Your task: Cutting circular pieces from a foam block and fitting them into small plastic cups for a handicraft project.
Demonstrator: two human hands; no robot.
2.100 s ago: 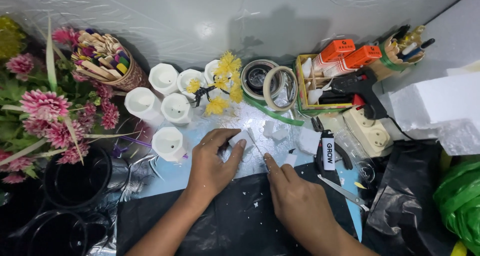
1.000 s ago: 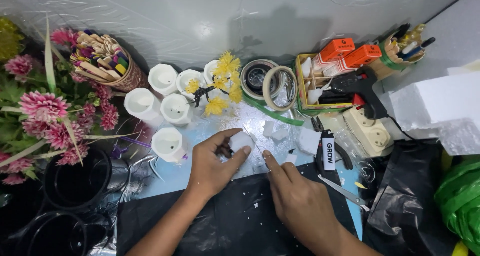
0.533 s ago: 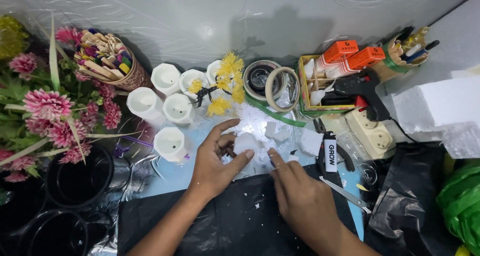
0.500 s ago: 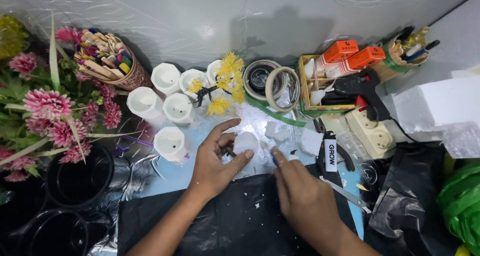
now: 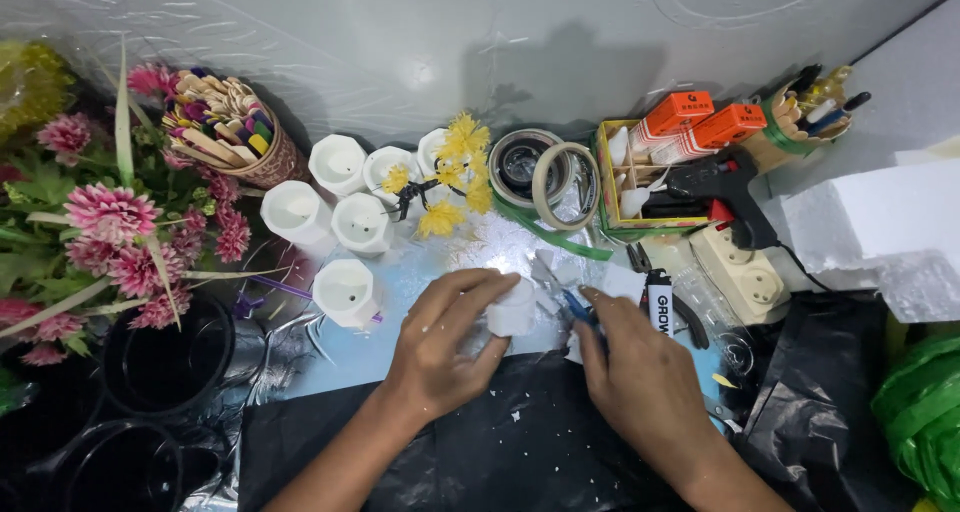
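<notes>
Two hands meet over the middle of the counter [image 5: 420, 272], and the main change across the last couple of seconds is in the left hand [image 5: 440, 347]: earlier it lay flatter on the pale blue surface with its fingers spread toward a scrap of white, whereas now it is curled around a small white foam piece [image 5: 512, 310], thumb above and fingers beneath, lifting it slightly clear of the surface. The right hand [image 5: 630, 372] has crept leftward as well; it is closed around a thin blue-handled tool [image 5: 578, 310], whose tip now points at the foam piece, just beside it, though whether the tip touches cannot be told. So the hands have gone from sorting loose bits to one steadying and one working the foam, which suggests that shaping or trimming of that piece is under way rather than finished; white crumbs scattered on the black plastic sheet [image 5: 520, 452] below fit that reading. Everything around has stayed put: the cluster of white hexagonal pots [image 5: 340, 202] behind the left hand, one of them holding a sprig of yellow flowers [image 5: 455, 177], the tape rolls [image 5: 545, 172] beyond, the black glue gun [image 5: 715, 187] and the cream power strip [image 5: 740, 272] to the right, the pink flowers [image 5: 110, 222] at far left, and the cup of coloured sticks [image 5: 230, 132] near the wall.
</notes>
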